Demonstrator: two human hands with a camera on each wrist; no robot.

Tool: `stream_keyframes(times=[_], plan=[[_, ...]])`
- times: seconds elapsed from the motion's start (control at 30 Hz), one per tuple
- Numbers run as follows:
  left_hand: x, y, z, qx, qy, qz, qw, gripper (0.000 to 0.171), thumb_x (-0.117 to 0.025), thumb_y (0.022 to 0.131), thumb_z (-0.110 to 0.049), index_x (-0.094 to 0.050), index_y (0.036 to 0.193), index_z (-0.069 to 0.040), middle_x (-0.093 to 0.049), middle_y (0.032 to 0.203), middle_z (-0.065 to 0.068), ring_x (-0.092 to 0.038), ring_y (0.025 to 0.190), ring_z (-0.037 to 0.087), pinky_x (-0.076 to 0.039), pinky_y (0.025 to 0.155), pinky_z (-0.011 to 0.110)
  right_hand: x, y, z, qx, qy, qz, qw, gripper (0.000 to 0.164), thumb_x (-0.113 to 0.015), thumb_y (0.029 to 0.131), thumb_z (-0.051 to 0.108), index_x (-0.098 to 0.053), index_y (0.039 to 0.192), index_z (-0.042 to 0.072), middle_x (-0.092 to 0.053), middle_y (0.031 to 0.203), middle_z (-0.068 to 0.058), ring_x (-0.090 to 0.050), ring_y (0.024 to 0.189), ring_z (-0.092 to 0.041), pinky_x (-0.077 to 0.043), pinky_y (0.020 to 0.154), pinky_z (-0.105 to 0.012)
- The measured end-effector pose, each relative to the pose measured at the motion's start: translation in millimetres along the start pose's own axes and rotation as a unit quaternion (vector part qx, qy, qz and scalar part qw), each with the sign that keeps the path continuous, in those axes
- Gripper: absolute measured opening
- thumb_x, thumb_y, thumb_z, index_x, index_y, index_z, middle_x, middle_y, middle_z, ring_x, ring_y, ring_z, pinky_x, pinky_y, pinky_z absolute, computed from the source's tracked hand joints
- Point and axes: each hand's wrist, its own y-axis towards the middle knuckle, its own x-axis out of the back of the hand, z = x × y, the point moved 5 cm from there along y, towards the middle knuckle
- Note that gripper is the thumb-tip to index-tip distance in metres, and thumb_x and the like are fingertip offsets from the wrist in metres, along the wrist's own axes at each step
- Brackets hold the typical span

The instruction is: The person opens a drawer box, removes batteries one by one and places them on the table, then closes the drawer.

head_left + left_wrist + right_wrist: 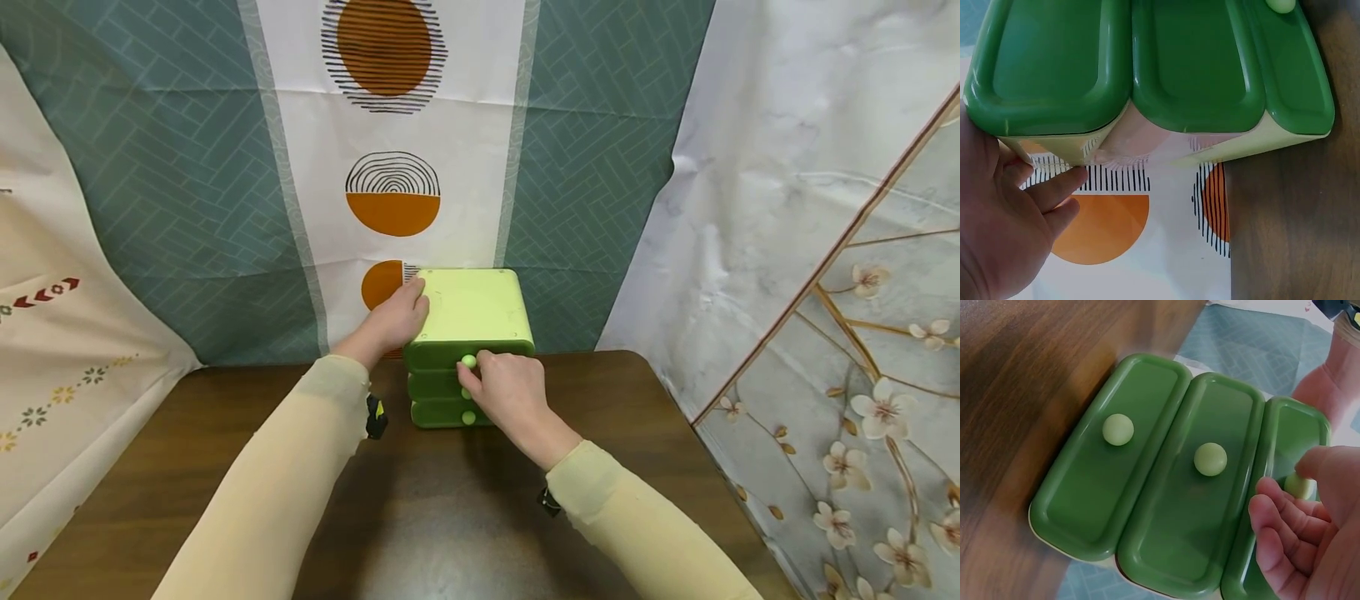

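Observation:
A small drawer box (472, 304) with a pale yellow-green top and three green drawer fronts stands near the back of the table. Against its upper left side lies my left hand (397, 317), thumb over the top edge and fingers along the side panel (1229, 147). At the front, my right hand (513, 387) pinches the top drawer's round knob (1297, 486) between thumb and fingers. Below it, the middle knob (1210, 459) and the bottom knob (1118, 429) are untouched. All three drawer fronts sit close to the body.
Brown wooden table (450, 517) lies under the box. A patterned cloth (390, 125) hangs right behind it, with floral cloth (847, 450) on the right and an embroidered cream cloth (67, 350) on the left.

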Motion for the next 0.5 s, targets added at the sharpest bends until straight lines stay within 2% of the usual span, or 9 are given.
stream_keyframes(times=[0.17,0.5], plan=[[0.5,-0.5,0.3,-0.005,-0.019,-0.002,0.9998,0.065,-0.021,0.121,-0.032,-0.014,0.176,0.002,-0.008,0.184,0.019,-0.006,0.170,0.035,-0.009,0.136,0.051,-1.3,1.6,0.2,0.002,-0.007,0.002,1.000,0.060,-0.073,0.105,0.042,-0.043,0.058,0.020,-0.033,0.047,0.007,-0.035,0.038,-0.016,-0.027,0.040,-0.032],[-0.7,0.2,0.4,-0.008,-0.027,0.004,0.9996,0.064,-0.020,0.121,-0.031,-0.013,0.175,0.002,-0.007,0.184,0.020,-0.005,0.170,0.036,-0.008,0.136,0.051,-0.1,0.5,1.1,0.002,-0.007,0.005,1.000,0.060,-0.074,0.104,0.042,-0.043,0.057,0.021,-0.033,0.046,0.008,-0.037,0.038,-0.016,-0.028,0.040,-0.032]])
